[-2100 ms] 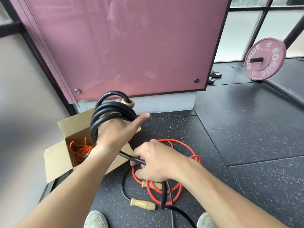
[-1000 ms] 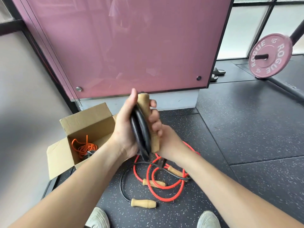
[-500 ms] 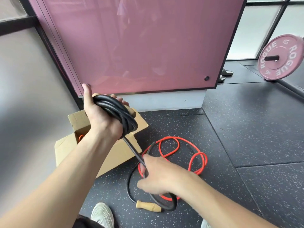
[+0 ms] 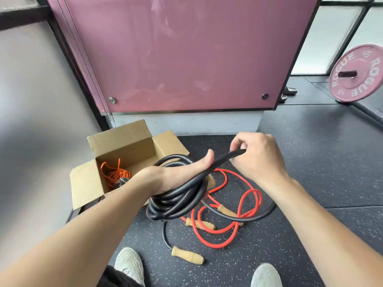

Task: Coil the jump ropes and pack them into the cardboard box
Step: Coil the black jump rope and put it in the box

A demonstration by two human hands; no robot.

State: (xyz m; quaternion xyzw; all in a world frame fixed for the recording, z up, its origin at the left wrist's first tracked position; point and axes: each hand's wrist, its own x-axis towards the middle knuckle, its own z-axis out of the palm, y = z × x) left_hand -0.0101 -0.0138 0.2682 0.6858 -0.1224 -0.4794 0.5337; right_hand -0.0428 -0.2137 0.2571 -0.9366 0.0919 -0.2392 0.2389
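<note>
My left hand (image 4: 176, 177) holds several coils of the thick black jump rope (image 4: 176, 200) wrapped around its palm, thumb over the top strand. My right hand (image 4: 257, 160) pinches a strand of the same black rope up and to the right of the coil. The rope's tail loops down to a wooden handle (image 4: 187, 254) on the floor. A red jump rope (image 4: 244, 206) with wooden handles lies loose on the floor beneath. The open cardboard box (image 4: 87, 183) sits at left with a thin orange rope (image 4: 116, 174) inside.
A pink glass panel (image 4: 186, 54) on a grey base stands right behind the box. A pink weight plate (image 4: 358, 73) on a barbell is at far right. My two shoes (image 4: 129, 264) are at the bottom edge on the black rubber floor.
My left hand lowered and turned palm-up with the coil, now in front of the box. My right hand rose from the floor, drawing a strand up to the right.
</note>
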